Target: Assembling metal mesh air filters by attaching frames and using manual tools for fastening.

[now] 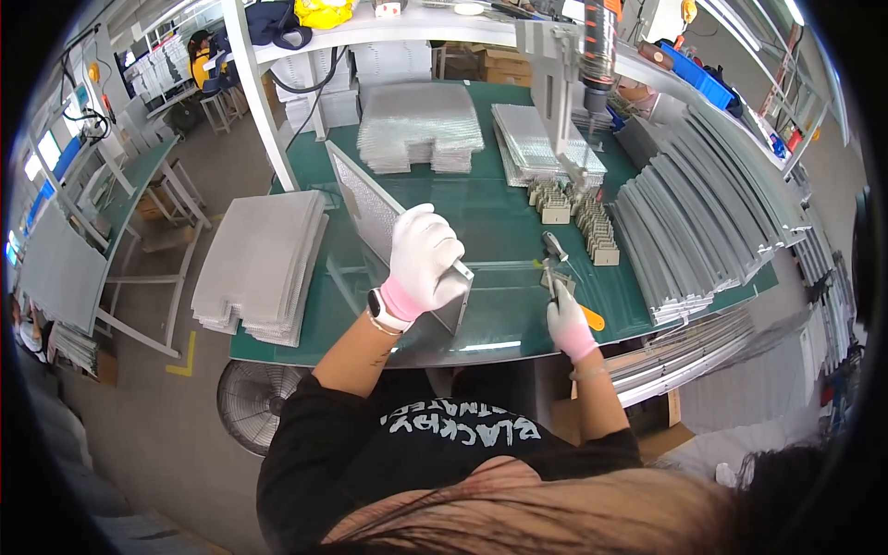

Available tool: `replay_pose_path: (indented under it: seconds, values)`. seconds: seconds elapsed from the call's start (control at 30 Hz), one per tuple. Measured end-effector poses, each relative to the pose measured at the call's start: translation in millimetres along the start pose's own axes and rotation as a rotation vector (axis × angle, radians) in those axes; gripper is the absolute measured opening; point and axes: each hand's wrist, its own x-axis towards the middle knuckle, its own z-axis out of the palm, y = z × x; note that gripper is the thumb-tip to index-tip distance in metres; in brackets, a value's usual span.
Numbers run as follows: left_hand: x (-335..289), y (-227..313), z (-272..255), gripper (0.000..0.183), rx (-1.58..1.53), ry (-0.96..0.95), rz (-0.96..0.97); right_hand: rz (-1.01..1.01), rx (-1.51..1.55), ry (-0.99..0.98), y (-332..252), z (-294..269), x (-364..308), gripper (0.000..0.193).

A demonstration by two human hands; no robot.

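My left hand [424,261], in a white glove with a pink cuff, is closed round the edge of a grey metal panel [365,205]. That panel stands tilted on the green table, its textured face partly visible. My right hand [568,326], gloved alike, reaches low over the table with fingers together at a small metal piece [558,280]; whether it is gripped or only touched is unclear. Just beyond the fingers lies a small grey tool [554,246]. An orange handle [592,319] shows beside the right hand.
Panel stacks stand at the left [259,254], back [418,125] and back right [546,143]. Long grey strips [708,208] fan out at right. Rows of small beige brackets [598,233] sit before an upright power tool [599,55]. A floor fan [254,402] is below the table [351,347].
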Motion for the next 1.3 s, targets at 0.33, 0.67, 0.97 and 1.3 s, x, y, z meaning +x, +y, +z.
replay_pose_path:
  seconds: [0.33, 0.67, 0.97, 1.3]
  values:
    - [5, 17, -6, 0.055, 0.02, -0.092, -0.189, -0.415, 0.79, -0.083, -174, -221, 31, 0.064]
    - [3, 18, -9, 0.062, 0.036, -0.091, -0.193, -0.323, 0.406, -0.157, -203, -221, 39, 0.058]
    - [6, 10, -6, 0.043, -0.043, -0.071, -0.109, 0.026, -0.012, -0.429, -75, -67, 9, 0.055]
    - [6, -47, -72, 0.051, -1.133, 0.01, 0.318, -0.075, 0.276, -0.033, -67, -45, 5, 0.092]
